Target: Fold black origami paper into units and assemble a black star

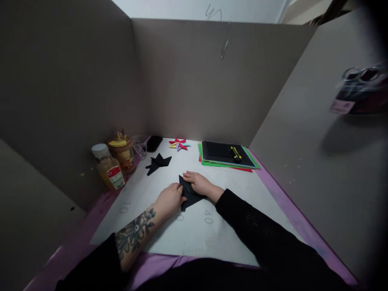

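Note:
A folded piece of black paper (pixel 191 200) with pointed corners lies on the white mat in front of me. At its left edge, my left hand (pixel 172 197) has curled fingers and thumb closed on the paper. My right hand (pixel 197 183) rests on the upper right part of the same paper, its fingers stretched out toward the top corner. Both hands cover parts of the folds. Farther back to the left sits a separate folded black paper shape (pixel 159 162) with several points, touched by neither hand.
A stack of coloured paper (pixel 216 151) carries a yellow-and-black tool (pixel 235 154). A multicoloured paper star (pixel 180 144) and a black phone-like object (pixel 154 143) lie at the back. Left stand a bottle (pixel 109 169), a brown-and-yellow cup (pixel 123 153) and a clear cup (pixel 140 145). Grey panels enclose the table.

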The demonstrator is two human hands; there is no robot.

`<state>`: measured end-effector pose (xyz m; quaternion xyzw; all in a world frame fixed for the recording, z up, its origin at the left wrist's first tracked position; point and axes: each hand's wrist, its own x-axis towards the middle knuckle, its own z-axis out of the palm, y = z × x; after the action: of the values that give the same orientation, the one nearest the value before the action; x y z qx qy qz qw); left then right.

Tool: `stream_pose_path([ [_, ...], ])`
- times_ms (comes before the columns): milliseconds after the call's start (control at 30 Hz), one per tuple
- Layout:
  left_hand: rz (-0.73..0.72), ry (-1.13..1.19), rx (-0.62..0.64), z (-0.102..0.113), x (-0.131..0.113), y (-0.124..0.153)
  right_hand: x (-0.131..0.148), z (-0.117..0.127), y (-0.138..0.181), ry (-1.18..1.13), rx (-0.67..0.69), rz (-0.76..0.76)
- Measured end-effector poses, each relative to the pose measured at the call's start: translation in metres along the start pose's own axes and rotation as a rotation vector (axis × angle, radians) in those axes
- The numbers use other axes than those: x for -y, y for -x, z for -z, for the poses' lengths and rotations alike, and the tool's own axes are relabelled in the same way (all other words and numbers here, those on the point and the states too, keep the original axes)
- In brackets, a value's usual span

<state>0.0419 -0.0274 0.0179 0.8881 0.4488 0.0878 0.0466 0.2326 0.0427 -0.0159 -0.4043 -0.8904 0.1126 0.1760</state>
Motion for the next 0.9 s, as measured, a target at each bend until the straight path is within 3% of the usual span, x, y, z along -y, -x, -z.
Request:
stream_pose_path([
  [400,-0.038,-0.046,0.014,0.001,0.001,0.000,0.003,0.003,-0.001,0.079,0.066,0.037],
  [600,-0.073,-0.083,0.014,0.000,0.005,0.001,-0.004,0.018,-0.002,-0.010,0.148,0.091],
  [900,-0.117,-0.128,0.017,0.003,0.006,-0.001,-0.004,0.019,0.001,-0.118,0.134,0.011],
])
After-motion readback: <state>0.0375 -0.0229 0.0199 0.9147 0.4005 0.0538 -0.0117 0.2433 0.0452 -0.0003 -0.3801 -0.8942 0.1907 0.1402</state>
